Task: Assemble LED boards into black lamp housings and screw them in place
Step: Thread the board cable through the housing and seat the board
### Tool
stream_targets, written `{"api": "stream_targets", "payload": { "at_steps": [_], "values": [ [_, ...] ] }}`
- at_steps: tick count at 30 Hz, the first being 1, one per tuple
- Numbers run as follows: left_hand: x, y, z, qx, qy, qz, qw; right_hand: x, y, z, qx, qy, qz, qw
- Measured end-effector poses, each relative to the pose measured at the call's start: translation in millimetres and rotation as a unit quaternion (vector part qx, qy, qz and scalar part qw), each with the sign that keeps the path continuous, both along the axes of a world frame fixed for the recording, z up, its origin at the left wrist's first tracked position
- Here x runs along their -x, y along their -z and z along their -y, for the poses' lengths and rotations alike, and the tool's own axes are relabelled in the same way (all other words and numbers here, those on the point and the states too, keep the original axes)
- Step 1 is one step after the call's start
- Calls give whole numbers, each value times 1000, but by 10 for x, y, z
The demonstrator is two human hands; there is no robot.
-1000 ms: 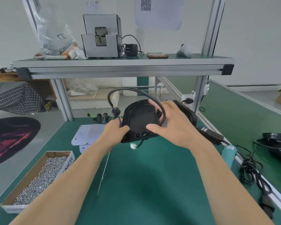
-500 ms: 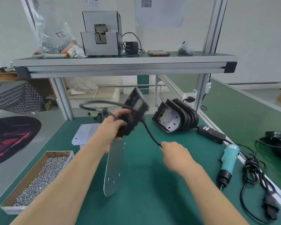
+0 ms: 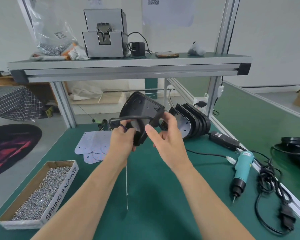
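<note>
- The left hand (image 3: 123,141) grips the low edge of a black housing (image 3: 142,110) and its cable (image 3: 133,117).
- The right hand (image 3: 166,135) holds the housing's right corner. Its fingers curl behind the corner and its thumb sticks up in front.
- The housing is up in the air above the green table (image 3: 154,196), in the middle of the view. It is tilted, with its round end toward 11 o'clock.
- A thin pale plate (image 3: 126,184), seen from its edge, hangs down below the left hand toward 6 o'clock. I cannot tell how it is held.
- Flat pale boards (image 3: 93,146) lie in a pile at 9 o'clock from the hands.
- A stack (image 3: 194,122) of more black housings stands on edge at 3 o'clock from the hands.
- A box (image 3: 62,193) at 7 o'clock is full of screws (image 3: 42,187). Its side reads "SPRING BALANCER".
- A teal screwdriver (image 3: 242,168) lies at 4 o'clock, tip toward 6 o'clock. Its label is too small to read.
- A black adapter (image 3: 223,140) lies between the stack and the screwdriver. Its label is too small to read as well.
- A shelf (image 3: 128,70) at 12 o'clock holds a grey machine (image 3: 104,33), a phone (image 3: 166,54) and a clear bag (image 3: 54,37).
- A paper with a QR code (image 3: 153,0) hangs on the wall above the shelf.
</note>
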State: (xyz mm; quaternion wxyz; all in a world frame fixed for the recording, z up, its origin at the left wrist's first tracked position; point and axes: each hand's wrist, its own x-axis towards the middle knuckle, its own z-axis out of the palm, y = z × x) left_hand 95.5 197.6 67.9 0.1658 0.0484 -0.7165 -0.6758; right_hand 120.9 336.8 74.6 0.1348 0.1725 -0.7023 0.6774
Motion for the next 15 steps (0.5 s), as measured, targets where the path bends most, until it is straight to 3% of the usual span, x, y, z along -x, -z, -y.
{"api": "stream_targets", "payload": {
  "at_steps": [4,8,13,15],
  "values": [
    [-80,28,-26,-14,1,-34,999,46,66,36,79,-45,-23,996],
    [-180,114,31,-50,9,-72,996,75,76,85,76,-25,-43,996],
    [-371,336,208,132,6,-91,987,117,55,-18,43,4,-53,998],
    [-441,402,253,123,17,-76,989,152,79,-64,41,1,-55,998]
  ]
}}
